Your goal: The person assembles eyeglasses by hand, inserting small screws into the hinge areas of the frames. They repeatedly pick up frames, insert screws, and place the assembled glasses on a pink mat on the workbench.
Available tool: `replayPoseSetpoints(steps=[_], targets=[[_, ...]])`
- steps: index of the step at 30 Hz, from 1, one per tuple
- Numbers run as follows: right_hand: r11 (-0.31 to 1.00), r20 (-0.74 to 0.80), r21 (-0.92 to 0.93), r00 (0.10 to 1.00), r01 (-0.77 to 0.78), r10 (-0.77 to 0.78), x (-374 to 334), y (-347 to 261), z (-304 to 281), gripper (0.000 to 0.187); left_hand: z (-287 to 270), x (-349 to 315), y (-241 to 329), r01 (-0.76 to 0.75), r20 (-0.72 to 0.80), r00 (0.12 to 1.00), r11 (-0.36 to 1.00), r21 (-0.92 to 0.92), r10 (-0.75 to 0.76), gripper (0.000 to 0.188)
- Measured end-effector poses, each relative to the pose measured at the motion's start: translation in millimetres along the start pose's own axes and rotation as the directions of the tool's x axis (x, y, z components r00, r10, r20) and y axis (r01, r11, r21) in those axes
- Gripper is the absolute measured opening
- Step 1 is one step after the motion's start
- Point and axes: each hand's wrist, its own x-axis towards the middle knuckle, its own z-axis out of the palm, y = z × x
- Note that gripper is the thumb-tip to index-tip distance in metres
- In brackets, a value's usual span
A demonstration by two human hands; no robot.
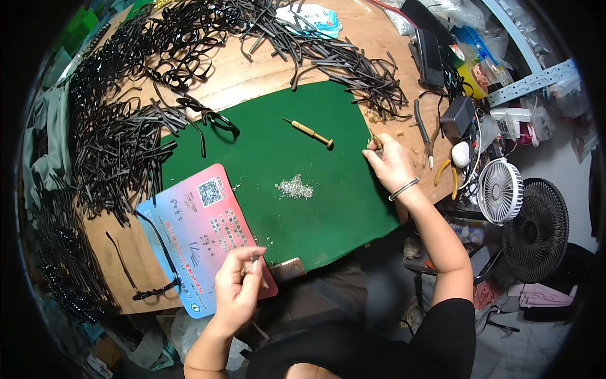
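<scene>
My left hand (238, 284) is closed in a pinch over the lower edge of a pink and blue printed mat (218, 218); what its fingers hold is too small to make out. At the right edge of the green mat (334, 215), my right hand (392, 167) pinches a small brass-coloured piece (377, 141), partly hidden by the fingers. Between the hands lies a pile of tiny silvery parts (295, 187). Above it, a brass screwdriver (308, 132) rests on the green mat. A black glasses frame (218, 123) sits at that mat's far left corner.
Heaps of black glasses temples (126, 151) and frames (145, 60) cover the left and far table. More temples (360, 66) lie far right. Pliers (424, 129), yellow-handled pliers (445, 174) and a small white fan (500, 191) are on the right. Another glasses piece (154, 292) lies lower left.
</scene>
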Motion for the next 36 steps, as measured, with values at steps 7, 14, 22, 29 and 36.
replayPoseSetpoints(steps=[7,14,22,29,36], targets=[[0.824,0.346,0.56,0.88,0.084,-0.325,-80,-102,-26,0.014,14,-10,-12,0.135,0.158,0.981,0.981,-0.142,-0.112,0.024],[0.752,0.391,0.652,0.805,0.101,-0.446,-87,-119,17,0.012,17,-19,-12,0.138,0.191,0.978,0.951,-0.276,-0.087,0.023],[0.704,0.497,0.692,0.813,-0.162,-0.302,-93,-116,23,0.016,21,-15,-23,0.125,0.181,0.982,0.915,-0.384,-0.058,0.022],[0.419,0.913,0.382,0.267,-0.823,-0.308,-71,-102,35,0.039,16,-10,-28,0.016,0.19,0.981,0.961,-0.277,0.039,0.021],[0.645,0.874,0.468,0.424,-0.604,-0.237,-79,-103,42,0.043,7,-6,-26,-0.015,0.243,0.97,1.0,0.013,0.011,0.026]])
